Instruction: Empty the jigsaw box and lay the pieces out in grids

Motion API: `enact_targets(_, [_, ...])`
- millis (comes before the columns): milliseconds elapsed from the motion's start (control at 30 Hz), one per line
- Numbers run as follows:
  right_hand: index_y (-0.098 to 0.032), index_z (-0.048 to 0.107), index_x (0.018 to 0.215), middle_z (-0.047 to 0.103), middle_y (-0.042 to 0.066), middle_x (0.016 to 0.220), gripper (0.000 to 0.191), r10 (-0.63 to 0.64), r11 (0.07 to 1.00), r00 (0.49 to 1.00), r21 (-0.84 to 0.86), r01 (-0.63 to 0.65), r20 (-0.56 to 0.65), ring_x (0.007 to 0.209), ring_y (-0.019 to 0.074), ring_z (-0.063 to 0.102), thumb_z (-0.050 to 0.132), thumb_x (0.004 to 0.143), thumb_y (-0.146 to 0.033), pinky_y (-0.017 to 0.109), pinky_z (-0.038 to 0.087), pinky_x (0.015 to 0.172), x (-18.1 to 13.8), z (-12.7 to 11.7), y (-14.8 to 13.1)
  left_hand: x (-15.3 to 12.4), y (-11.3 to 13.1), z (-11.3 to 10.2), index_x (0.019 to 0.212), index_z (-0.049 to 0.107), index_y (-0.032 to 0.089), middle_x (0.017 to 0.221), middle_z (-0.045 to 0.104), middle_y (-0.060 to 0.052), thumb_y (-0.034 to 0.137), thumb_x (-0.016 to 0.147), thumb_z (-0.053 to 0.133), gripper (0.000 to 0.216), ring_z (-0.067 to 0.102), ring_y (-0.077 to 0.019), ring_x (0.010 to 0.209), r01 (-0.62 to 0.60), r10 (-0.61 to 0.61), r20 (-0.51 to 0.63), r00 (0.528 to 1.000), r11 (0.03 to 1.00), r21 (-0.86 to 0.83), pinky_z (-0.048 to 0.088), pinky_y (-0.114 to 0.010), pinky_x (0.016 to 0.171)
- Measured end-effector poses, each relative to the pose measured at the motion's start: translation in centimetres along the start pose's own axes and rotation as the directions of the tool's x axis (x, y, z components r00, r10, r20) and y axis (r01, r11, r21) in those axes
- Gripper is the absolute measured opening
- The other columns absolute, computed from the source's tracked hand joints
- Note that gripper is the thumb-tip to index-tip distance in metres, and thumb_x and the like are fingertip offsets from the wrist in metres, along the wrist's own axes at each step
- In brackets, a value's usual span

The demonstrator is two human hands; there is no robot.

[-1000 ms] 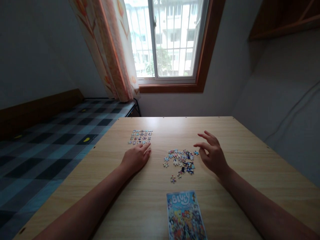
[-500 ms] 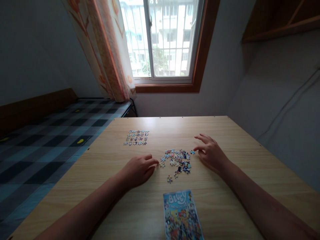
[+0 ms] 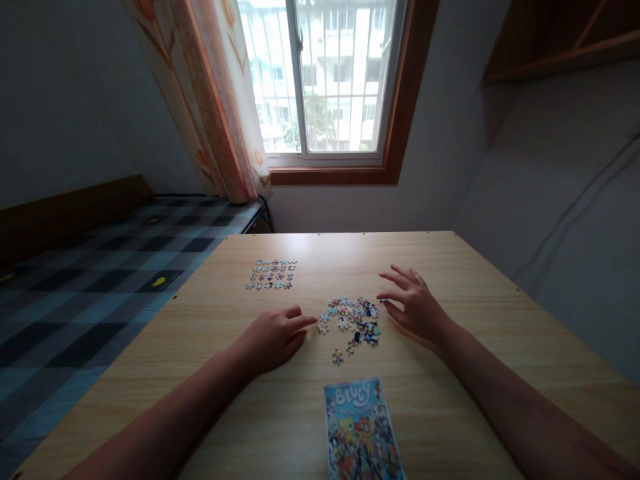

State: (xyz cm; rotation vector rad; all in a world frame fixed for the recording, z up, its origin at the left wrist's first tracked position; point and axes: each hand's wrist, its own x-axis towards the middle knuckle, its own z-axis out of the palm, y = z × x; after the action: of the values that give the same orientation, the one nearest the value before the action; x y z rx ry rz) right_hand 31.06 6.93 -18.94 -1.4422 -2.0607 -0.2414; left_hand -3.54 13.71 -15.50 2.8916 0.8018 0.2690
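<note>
A loose pile of jigsaw puzzle pieces (image 3: 345, 307) lies in the middle of the table. My left hand (image 3: 275, 337) rests at its left side, index finger stretched toward the edge pieces and the other fingers loosely bent; nothing shows in it. On the pile's right, my right hand (image 3: 413, 303) has a small blue puzzle piece (image 3: 384, 301) between thumb and index finger, with the other fingers spread. Rows of separate puzzle pieces (image 3: 271, 276) are laid out farther back on the left. One single piece (image 3: 338, 357) sits in front of the pile.
A picture-covered puzzle box or card marked "Bluey" (image 3: 364, 430) lies near the front of the wooden table (image 3: 450, 413). Left of the table is a bed with a checked cover (image 3: 100, 293). A window and curtain (image 3: 215, 100) are behind, with a wall shelf (image 3: 565, 60) at upper right.
My right thumb and index finger have closed on the blue piece at the pile's right side, and it now looks tilted. My left hand has barely moved.
</note>
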Motion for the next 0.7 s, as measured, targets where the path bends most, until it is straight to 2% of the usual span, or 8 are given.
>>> enact_targets(67, [-0.03,0.077,0.095,0.061,0.005,0.137,0.019,-0.054,0.999,0.998,0.005,0.054,0.044,0.142,0.0325,0.04,0.065,0.085,-0.018,0.07,0.025,0.112,0.1,-0.2,-0.6,0.0,0.0,-0.1,0.124,0.067,0.029,0.103,0.068,-0.006,0.025,0.095,0.045,0.036,0.067,-0.0179,0.084,0.011,-0.011,0.005,1.0,1.0,0.011,0.054,-0.032,0.077])
enact_targets(167, [-0.031,0.078,0.093,0.06,0.005,0.138,0.02,-0.089,0.996,0.991,0.016,0.087,0.095,0.143,0.032,0.039,0.066,0.085,-0.018,0.07,0.025,0.113,0.1,-0.4,-1.0,0.0,-0.2,-0.1,0.124,0.067,0.029,0.103,0.068,-0.006,0.024,0.095,0.045,0.037,0.067,-0.0185,0.084,0.018,-0.018,0.006,1.0,0.999,0.027,0.054,-0.033,0.076])
enact_targets(367, [-0.03,0.079,0.086,0.059,0.003,0.14,0.037,-0.011,1.0,0.992,-0.024,0.015,0.129,0.145,0.0334,0.036,0.058,0.072,-0.003,0.071,0.025,0.112,-0.2,-0.4,-0.4,0.0,-0.2,-0.1,0.121,0.068,0.029,0.1,0.068,-0.005,0.021,0.094,0.045,0.036,0.066,-0.0175,0.081,0.019,-0.019,0.0,1.0,0.999,0.031,0.054,-0.031,0.074])
enact_targets(500, [-0.03,0.079,0.091,0.057,0.004,0.142,0.042,0.009,0.999,0.993,-0.037,-0.004,0.114,0.144,0.0345,0.036,0.056,0.07,-0.001,0.071,0.027,0.111,-0.2,-0.5,-0.2,0.0,-0.2,-0.1,0.12,0.069,0.029,0.099,0.068,-0.005,0.019,0.093,0.044,0.038,0.066,-0.0178,0.081,0.018,-0.018,0.008,1.0,0.999,0.036,0.053,-0.032,0.073])
enact_targets(600, [-0.028,0.077,0.101,0.054,0.006,0.145,0.035,-0.031,0.999,0.994,-0.019,0.033,0.1,0.145,0.0336,0.034,0.061,0.078,-0.007,0.068,0.027,0.114,0.1,-1.0,-0.9,0.0,-0.2,-0.2,0.12,0.069,0.028,0.1,0.068,-0.005,0.02,0.094,0.044,0.037,0.066,-0.0178,0.08,0.015,-0.015,0.006,1.0,0.999,0.038,0.053,-0.032,0.073])
enact_targets(700, [-0.028,0.075,0.102,0.051,0.006,0.148,0.02,-0.1,0.995,0.984,0.022,0.098,0.148,0.147,0.0324,0.032,0.067,0.085,-0.021,0.066,0.027,0.116,0.4,-1.9,-2.3,0.0,-0.2,-0.1,0.12,0.069,0.029,0.101,0.069,-0.004,0.02,0.093,0.045,0.037,0.066,-0.0174,0.079,0.014,-0.014,0.006,1.0,0.999,0.038,0.053,-0.032,0.072])
